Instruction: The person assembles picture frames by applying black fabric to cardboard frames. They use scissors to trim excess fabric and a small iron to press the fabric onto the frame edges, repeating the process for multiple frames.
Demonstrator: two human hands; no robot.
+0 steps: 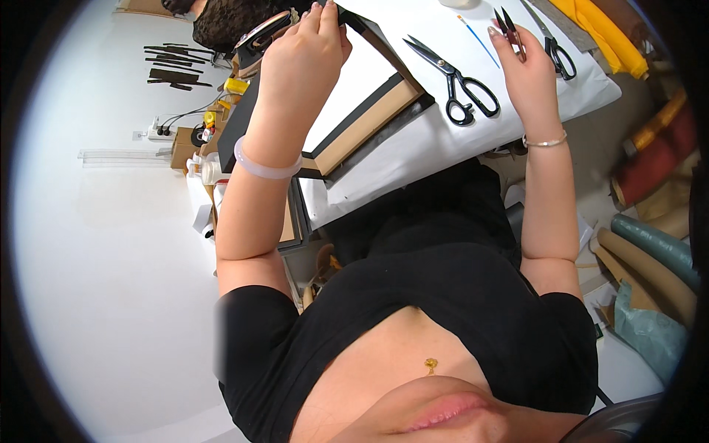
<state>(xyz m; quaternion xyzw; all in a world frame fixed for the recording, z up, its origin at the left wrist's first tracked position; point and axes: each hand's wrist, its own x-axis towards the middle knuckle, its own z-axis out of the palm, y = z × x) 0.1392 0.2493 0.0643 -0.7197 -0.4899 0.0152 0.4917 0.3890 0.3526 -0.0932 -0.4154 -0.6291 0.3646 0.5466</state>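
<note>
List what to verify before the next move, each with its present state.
1. Snips held in the right hand: ok.
2. Left hand clear of the snips: ok, well apart.
3. Left hand's hold: cannot tell, fingertips reach the picture's upper edge.
4. Scissors between the hands set down: ok, on the white sheet.
5. Space beside the right hand clear: not ok, brush and second scissors lie close.
6. Frame fixed in place: cannot tell.

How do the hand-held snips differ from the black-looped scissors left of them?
The right hand holds the snips; the scissors lie on the white work surface. The scissors are larger than the snips. The scissors show looped handles; the snips show none. Both have pointed blades.
</note>
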